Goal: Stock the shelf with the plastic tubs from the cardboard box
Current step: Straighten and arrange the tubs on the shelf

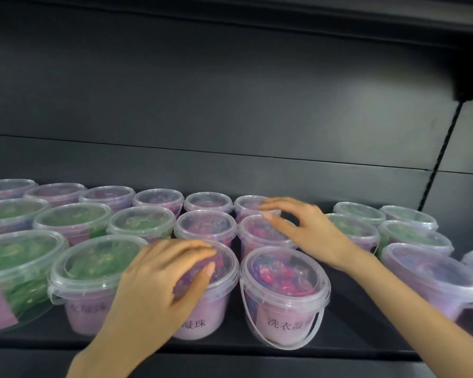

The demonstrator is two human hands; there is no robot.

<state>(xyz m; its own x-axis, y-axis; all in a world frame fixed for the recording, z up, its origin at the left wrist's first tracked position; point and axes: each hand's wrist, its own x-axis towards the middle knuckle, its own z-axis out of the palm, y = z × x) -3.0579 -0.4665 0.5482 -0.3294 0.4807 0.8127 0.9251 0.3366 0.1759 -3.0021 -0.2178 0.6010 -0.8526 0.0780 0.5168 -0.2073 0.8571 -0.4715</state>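
Several clear plastic tubs with lids and purple labels stand in rows on the dark shelf [347, 271]; some hold green pods, others pink and blue ones. My left hand [161, 279] lies over the lid of a front-row pink tub [202, 320], fingers curled on its top. My right hand [303, 227] reaches further in, fingers spread and resting on the lid of a second-row pink tub [260, 236], fingertips near a back-row tub [246, 204]. Another front tub [284, 290] with a hanging handle stands between my arms. The cardboard box is out of view.
The black back panel [230, 105] rises behind the rows and an upper shelf edge [467, 88] juts out at top right. More tubs [432, 279] stand right of my right arm, with a bare strip of shelf between them and the middle tubs.
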